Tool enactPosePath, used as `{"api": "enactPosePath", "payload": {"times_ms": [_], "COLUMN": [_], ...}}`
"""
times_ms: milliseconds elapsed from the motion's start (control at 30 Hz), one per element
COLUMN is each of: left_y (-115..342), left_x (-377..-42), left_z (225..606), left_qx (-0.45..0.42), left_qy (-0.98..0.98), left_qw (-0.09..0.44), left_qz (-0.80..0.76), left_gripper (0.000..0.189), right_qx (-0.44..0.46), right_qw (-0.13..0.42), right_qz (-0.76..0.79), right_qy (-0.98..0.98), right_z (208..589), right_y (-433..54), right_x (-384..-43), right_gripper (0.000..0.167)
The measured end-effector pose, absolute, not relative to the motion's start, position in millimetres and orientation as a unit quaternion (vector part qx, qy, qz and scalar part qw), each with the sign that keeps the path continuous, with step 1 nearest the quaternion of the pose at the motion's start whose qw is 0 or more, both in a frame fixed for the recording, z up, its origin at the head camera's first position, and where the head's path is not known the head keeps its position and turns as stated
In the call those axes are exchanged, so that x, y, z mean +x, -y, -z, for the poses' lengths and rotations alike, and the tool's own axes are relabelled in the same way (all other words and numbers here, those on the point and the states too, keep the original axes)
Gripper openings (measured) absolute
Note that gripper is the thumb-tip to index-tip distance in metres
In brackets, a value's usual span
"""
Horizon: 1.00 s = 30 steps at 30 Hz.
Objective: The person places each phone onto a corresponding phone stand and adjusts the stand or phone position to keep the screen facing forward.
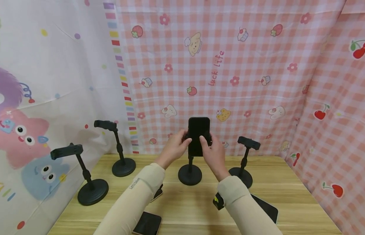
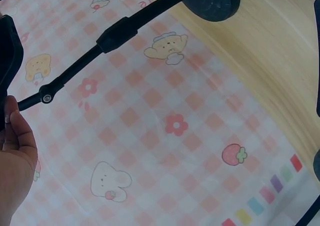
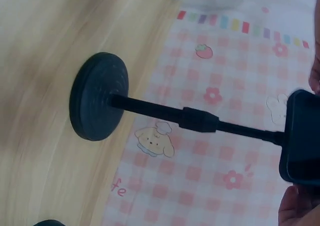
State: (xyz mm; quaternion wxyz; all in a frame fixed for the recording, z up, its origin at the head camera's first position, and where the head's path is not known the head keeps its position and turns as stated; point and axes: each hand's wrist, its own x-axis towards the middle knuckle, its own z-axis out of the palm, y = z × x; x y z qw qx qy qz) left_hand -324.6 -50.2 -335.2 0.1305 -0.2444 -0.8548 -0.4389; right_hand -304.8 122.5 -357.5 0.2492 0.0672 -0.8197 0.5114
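Observation:
A black smartphone [image 1: 199, 125] stands upright at the top of a black phone stand [image 1: 190, 175], above its round base. My left hand [image 1: 176, 145] grips the phone's left side, thumb on the screen's edge and fingers behind. On the opposite side my right hand [image 1: 214, 153] holds it, with its thumb lying over the front. In the left wrist view, curled fingertips of the left hand [image 2: 17, 151] are at the phone's edge by the stand's jointed neck. The right wrist view shows the phone [image 3: 302, 141] in line with the stand's pole; the clamp behind it is mostly hidden.
Two empty phone stands stand at the left, one nearer [image 1: 92, 192] and one farther [image 1: 124, 167]. Another stand [image 1: 249, 143] is at the right. Phones lie near the front, one at the left [image 1: 147, 223] and one at the right [image 1: 266, 208], partly under the sleeves. Patterned cloth hangs behind.

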Motion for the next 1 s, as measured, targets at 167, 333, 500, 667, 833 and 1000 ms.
{"api": "enactPosePath", "payload": {"times_ms": [167,333,500,667,833,1000], "left_y": [51,51,51,54,57,58], "left_x": [-327,-329,-329,-330,-331,-333], "left_z": [337,341,341,338,336,337], "left_qx": [-0.241,-0.231,-0.224,-0.222,-0.221,-0.219], "left_qy": [0.852,0.849,0.848,0.848,0.850,0.848], "left_qw": [0.128,0.123,0.111,0.099,0.092,0.096], "left_qz": [0.446,0.459,0.468,0.472,0.470,0.473], "left_gripper": [0.034,0.038,0.038,0.036,0.038,0.038], "right_qx": [0.068,0.058,0.057,0.072,0.075,0.070], "right_qw": [0.202,0.203,0.195,0.181,0.185,0.192], "right_qz": [-0.527,-0.526,-0.531,-0.547,-0.549,-0.537], "right_qy": [0.823,0.824,0.822,0.814,0.811,0.818], "right_z": [348,347,348,347,345,344], "right_y": [-127,-126,-127,-130,-129,-127], "right_x": [-305,-303,-304,-305,-305,-304], "right_gripper": [0.040,0.041,0.044,0.046,0.043,0.041]}}
